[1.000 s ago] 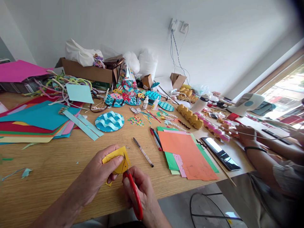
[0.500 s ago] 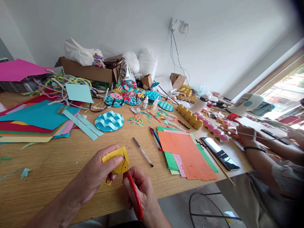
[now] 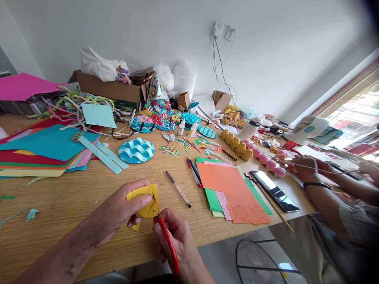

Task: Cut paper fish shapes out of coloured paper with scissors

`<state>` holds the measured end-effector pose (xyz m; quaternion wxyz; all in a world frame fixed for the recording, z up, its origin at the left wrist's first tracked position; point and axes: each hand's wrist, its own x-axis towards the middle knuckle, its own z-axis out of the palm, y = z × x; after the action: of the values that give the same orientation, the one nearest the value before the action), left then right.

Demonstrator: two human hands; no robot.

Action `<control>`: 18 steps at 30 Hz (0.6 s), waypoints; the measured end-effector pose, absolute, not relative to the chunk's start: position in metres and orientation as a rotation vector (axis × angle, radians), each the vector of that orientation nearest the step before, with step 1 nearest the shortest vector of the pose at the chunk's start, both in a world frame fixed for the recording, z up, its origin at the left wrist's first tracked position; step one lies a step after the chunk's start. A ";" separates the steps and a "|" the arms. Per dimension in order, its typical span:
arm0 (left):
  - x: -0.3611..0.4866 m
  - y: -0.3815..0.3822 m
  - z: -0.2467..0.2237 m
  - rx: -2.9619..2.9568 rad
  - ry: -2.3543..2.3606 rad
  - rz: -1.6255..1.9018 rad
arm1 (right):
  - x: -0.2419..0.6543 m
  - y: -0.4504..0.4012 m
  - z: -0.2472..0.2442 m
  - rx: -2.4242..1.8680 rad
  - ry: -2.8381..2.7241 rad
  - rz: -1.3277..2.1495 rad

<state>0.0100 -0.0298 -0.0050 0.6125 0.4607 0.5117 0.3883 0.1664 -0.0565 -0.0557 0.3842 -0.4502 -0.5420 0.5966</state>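
Note:
My left hand (image 3: 130,205) pinches a piece of yellow paper (image 3: 148,212) between thumb and fingers, above the table's front edge. Dark drawn lines and a small dot, like a fish outline, mark the paper. In my right hand (image 3: 177,232) is a pair of scissors (image 3: 168,242) with red handles. Their blades reach up across the paper's right part, near the left thumb tip. A strip of the yellow paper hangs below the left fingers. Beyond my hands lies a pen (image 3: 178,189) with a clear barrel.
Orange and green paper sheets (image 3: 227,189) lie at right, beside a phone (image 3: 275,191) and a thin stick. A blue wavy-patterned oval (image 3: 136,150) and stacked coloured paper (image 3: 44,144) lie left. Another person's hands (image 3: 304,165) hold a cord at far right. Glue bottles (image 3: 181,127) stand behind.
The yellow paper has shifted slightly left and turned a little against the scissor blades. The scissors' handles have moved slightly right. The other person's hand at right has shifted slightly left.

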 end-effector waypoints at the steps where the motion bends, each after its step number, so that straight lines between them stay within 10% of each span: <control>1: 0.009 -0.029 -0.005 1.066 1.187 0.887 | 0.167 -0.057 -0.055 -1.148 -1.383 1.524; 18: 0.000 -0.026 -0.003 1.115 1.178 0.821 | 0.167 -0.058 -0.054 -1.158 -1.435 1.513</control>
<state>-0.0004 -0.0260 -0.0035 0.6145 0.4840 0.5113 0.3560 0.1673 -0.0577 -0.0536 0.3693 -0.4513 -0.5590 0.5894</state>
